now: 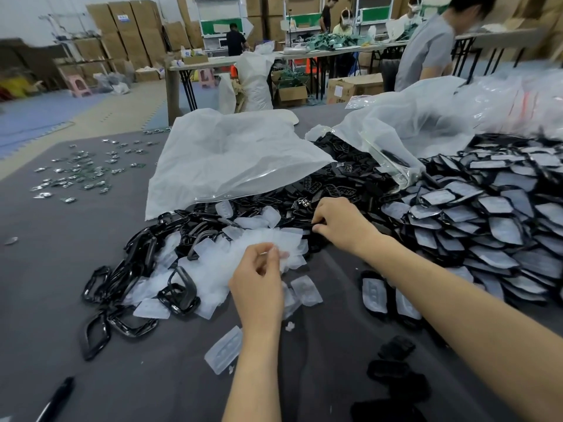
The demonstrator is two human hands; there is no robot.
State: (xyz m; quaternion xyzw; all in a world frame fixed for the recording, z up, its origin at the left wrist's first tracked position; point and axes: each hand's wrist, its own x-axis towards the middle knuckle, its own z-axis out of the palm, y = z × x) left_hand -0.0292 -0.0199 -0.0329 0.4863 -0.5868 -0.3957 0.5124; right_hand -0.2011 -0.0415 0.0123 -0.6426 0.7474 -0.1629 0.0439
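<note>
Below the mouth of a white bag (231, 159) on a grey table (61, 300), a worker's left hand (259, 281) pinches one translucent pad (281, 254), thumb and fingers closed on its edge. Further right, also below the bag, the right hand (341, 223) curls its fingers round a black shell (311, 224) in the pile. The step probably goes best by lifting a single shell clear, then seating the pad squarely.
</note>
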